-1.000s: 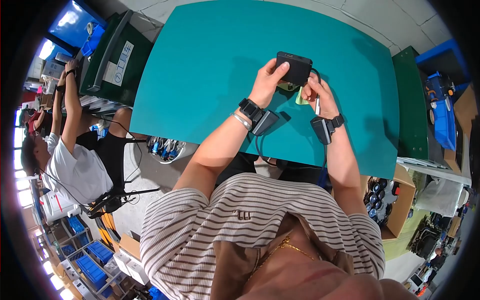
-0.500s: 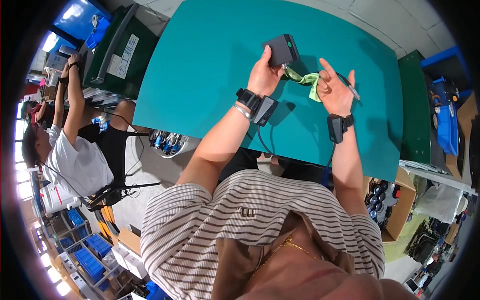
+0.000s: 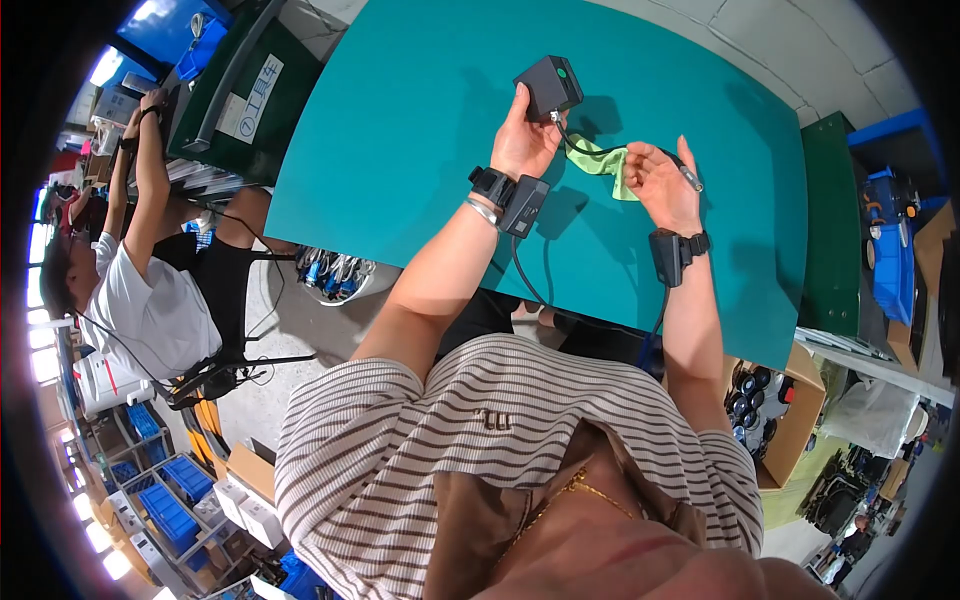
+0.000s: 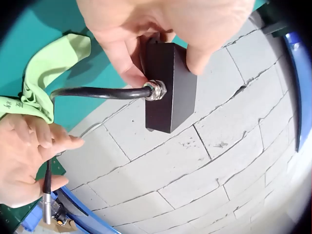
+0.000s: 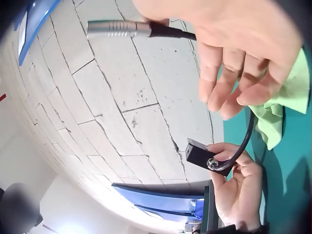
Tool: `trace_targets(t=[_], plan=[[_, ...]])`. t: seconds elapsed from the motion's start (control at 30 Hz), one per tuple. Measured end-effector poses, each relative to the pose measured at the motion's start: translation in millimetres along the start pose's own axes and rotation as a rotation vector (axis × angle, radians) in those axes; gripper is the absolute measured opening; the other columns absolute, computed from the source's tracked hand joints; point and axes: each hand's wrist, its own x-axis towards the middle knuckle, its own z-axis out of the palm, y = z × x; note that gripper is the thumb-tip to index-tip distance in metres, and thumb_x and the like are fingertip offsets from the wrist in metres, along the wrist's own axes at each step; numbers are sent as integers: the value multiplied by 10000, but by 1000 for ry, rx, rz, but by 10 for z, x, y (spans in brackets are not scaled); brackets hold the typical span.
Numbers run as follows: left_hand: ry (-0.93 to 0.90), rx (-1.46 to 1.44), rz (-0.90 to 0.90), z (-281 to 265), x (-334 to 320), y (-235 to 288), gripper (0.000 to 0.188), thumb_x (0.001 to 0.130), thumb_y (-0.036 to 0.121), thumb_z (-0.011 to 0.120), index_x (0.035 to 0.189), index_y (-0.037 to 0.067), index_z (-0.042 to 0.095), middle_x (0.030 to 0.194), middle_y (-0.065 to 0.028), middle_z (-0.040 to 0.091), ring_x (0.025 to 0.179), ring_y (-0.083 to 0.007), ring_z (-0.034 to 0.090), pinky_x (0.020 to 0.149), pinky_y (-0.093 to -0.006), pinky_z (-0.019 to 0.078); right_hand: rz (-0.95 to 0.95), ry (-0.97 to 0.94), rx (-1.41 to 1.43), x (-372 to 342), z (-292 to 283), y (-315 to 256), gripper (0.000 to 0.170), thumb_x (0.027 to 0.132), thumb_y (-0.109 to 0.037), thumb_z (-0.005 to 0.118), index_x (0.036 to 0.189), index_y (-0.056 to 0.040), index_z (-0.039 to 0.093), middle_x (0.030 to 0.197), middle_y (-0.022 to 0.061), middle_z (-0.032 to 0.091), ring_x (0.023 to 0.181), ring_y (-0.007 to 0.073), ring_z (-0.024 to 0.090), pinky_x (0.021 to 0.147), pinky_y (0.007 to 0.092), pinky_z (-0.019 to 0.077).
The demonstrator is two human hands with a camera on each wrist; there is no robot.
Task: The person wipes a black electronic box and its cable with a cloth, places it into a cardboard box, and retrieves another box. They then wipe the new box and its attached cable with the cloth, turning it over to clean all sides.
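Note:
In the head view the left hand (image 3: 524, 148) grips a black box (image 3: 550, 88) with a green dot, thumb on its side. A black cable (image 4: 102, 92) leaves the box through a metal fitting (image 4: 156, 90) and runs to the right hand (image 3: 661, 190). Its silver connector (image 5: 117, 29) sticks out by the base of that hand's thumb. A light green cloth (image 3: 603, 169) hangs from the right hand, by the curled fingers; the left wrist view shows dark marks on it. How firmly the cloth is held is partly hidden.
A teal table (image 3: 420, 120) lies under both hands. Green cabinets (image 3: 832, 230) flank it, with blue bins (image 3: 890, 270) at the right. A person in a white shirt (image 3: 165, 320) sits at the left. A tub of cables (image 3: 335, 280) and a cardboard box (image 3: 795, 430) stand near the table's front edge.
The black box has turned to show its green dot and moved left and away from the body. The hands have spread apart, with the cable and cloth now stretched between them.

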Motion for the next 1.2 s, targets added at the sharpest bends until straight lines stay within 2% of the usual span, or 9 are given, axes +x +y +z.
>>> trace_targets(t=[0.1, 0.23, 0.53, 0.63, 0.73, 0.9, 1.07, 1.1, 1.2], plan=[[1, -40, 45, 4, 15, 34, 399, 938, 403, 546, 1118, 47, 548, 1041, -72, 608, 925, -184, 602, 767, -258, 546, -47, 159, -158, -11, -55, 16, 609, 965, -509, 373, 1060, 41, 616, 956, 91, 604, 794, 156, 542, 740, 285, 441], [-5, -138, 91, 10, 32, 69, 363, 953, 373, 532, 1112, 46, 543, 1035, -77, 617, 913, -186, 613, 789, -279, 541, -123, 168, -230, -17, -39, 18, 496, 961, -421, 437, 1060, 34, 609, 984, 84, 610, 772, 138, 533, 707, 283, 435], [19, -124, 15, 46, 0, 37, 404, 953, 349, 539, 1157, 1, 516, 1107, -129, 585, 994, -234, 597, 826, -303, 538, -366, 275, -295, -32, 159, -27, 388, 911, -332, 481, 1053, 7, 605, 1176, 109, 585, 952, 142, 520, 820, 295, 399], [12, -97, -48, 64, -14, 19, 411, 963, 340, 521, 1190, 0, 481, 1109, -146, 585, 981, -224, 598, 750, -283, 551, -328, 79, 106, -28, 63, -72, 412, 900, -352, 491, 993, 22, 636, 1222, 189, 568, 983, 222, 548, 816, 308, 429], [-65, -26, -110, 77, -42, 3, 410, 969, 332, 511, 1203, -4, 476, 1130, -156, 583, 1017, -231, 597, 741, -284, 552, -341, 72, 343, 5, -76, -59, 396, 901, -321, 516, 1006, 44, 627, 1187, 228, 574, 960, 259, 573, 813, 314, 476], [-45, 54, -93, 124, -65, -64, 430, 970, 330, 509, 1211, -22, 460, 1156, -168, 565, 1061, -250, 587, 813, -299, 547, -443, 97, 331, 71, -227, -2, 265, 899, -130, 536, 1073, 66, 582, 1161, 236, 574, 1010, 288, 585, 892, 298, 503], [-14, 38, -85, 128, -82, -46, 406, 959, 298, 540, 1209, -12, 464, 1167, -147, 563, 1084, -261, 575, 872, -317, 531, -506, 289, -99, 40, 73, 10, 278, 950, -104, 531, 1196, 25, 519, 1139, 145, 569, 1001, 200, 586, 879, 267, 490], [-13, 42, -90, 127, -83, -47, 406, 959, 298, 540, 1209, -12, 464, 1167, -147, 563, 1084, -261, 575, 872, -317, 531, -504, 320, -146, 41, 73, 30, 266, 979, -158, 504, 1183, 8, 542, 1090, 105, 589, 904, 131, 570, 789, 227, 470], [-50, 35, -71, 176, -94, -51, 382, 955, 294, 548, 1204, 11, 483, 1153, -130, 574, 1082, -249, 577, 883, -316, 528, -481, 320, -161, 18, 55, 20, 259, 979, -184, 513, 1163, -9, 564, 981, 67, 601, 779, 94, 516, 688, 201, 424]])
